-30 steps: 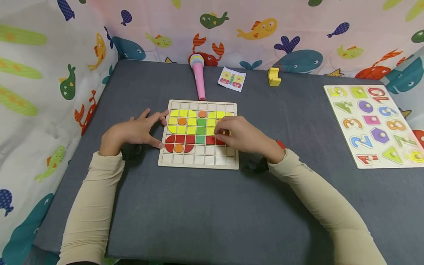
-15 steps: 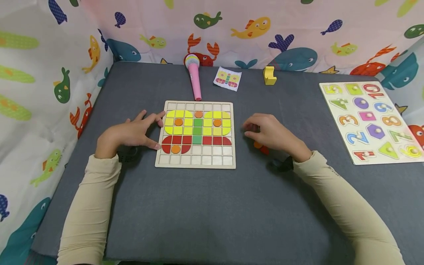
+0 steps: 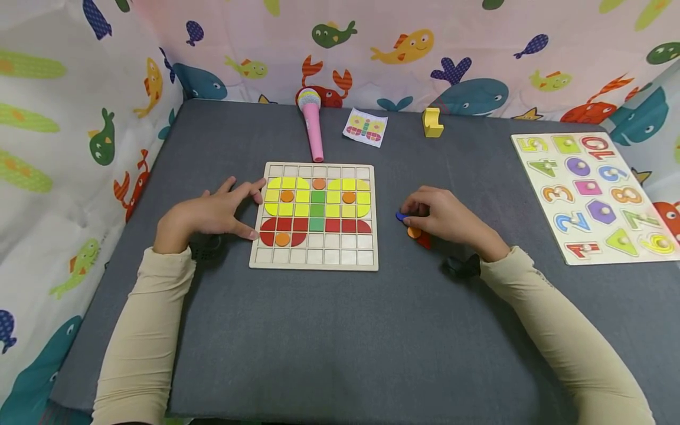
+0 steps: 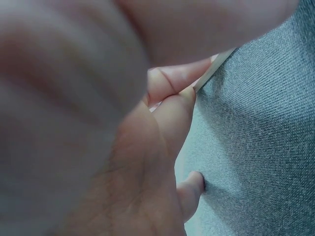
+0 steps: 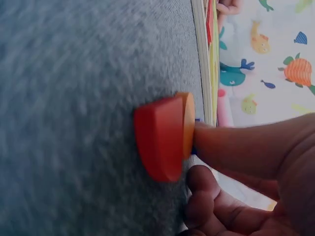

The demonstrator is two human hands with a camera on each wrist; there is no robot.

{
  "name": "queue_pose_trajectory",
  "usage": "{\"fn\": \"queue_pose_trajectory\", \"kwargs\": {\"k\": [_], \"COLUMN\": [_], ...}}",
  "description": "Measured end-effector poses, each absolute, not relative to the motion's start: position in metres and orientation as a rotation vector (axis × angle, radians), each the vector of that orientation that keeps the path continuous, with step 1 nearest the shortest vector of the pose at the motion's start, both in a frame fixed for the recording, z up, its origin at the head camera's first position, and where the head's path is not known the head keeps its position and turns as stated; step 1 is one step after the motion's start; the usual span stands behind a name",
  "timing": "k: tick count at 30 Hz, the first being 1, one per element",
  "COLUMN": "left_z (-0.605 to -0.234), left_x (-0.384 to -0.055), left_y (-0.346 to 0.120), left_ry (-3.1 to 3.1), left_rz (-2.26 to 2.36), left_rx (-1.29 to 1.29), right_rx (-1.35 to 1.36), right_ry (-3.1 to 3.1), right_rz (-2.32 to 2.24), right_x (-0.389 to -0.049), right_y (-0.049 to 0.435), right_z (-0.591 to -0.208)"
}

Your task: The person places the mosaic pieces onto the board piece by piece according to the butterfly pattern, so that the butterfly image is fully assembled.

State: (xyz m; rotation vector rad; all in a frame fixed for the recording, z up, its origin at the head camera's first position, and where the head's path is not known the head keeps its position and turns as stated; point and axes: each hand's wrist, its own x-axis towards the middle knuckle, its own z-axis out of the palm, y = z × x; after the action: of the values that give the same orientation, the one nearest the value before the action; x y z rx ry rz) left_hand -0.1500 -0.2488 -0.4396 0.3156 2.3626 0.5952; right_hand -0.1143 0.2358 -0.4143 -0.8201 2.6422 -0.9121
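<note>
A square wooden grid board lies on the grey tabletop, with yellow, red, green and orange pieces forming a butterfly shape. My left hand rests at its left side, index finger and thumb spread and touching the edge; in the left wrist view, fingertips meet the board's rim. Right of the board, my right hand pinches a small blue piece between thumb and fingers. Close under that hand lie an orange disc and a red piece, partly covered by the hand in the head view.
A pink toy microphone, a butterfly picture card and a yellow block stand behind the board. At the right lies a number-and-shape puzzle board. A fish-print curtain borders the back and left.
My right hand has left the grid board's right half and moved right to the loose pieces. The blue piece now shows at its fingertips. My left hand stays at the board's edge.
</note>
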Motion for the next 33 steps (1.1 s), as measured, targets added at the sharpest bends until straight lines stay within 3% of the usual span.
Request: {"fn": "queue_pose_trajectory", "kwargs": {"k": [22,33], "left_z": [-0.444,-0.417], "left_x": [-0.152,-0.135], "left_y": [-0.251,-0.239], "left_ry": [2.378,2.38], "left_rz": [0.58,0.617], "left_rx": [0.299,0.326], "right_rx": [-0.817,-0.819], "right_ry": [2.665,2.641], "right_rz": [-0.874,-0.998], "right_x": [-0.114,-0.112], "right_y": [0.218,0.193], "right_z": [-0.416,-0.405]}}
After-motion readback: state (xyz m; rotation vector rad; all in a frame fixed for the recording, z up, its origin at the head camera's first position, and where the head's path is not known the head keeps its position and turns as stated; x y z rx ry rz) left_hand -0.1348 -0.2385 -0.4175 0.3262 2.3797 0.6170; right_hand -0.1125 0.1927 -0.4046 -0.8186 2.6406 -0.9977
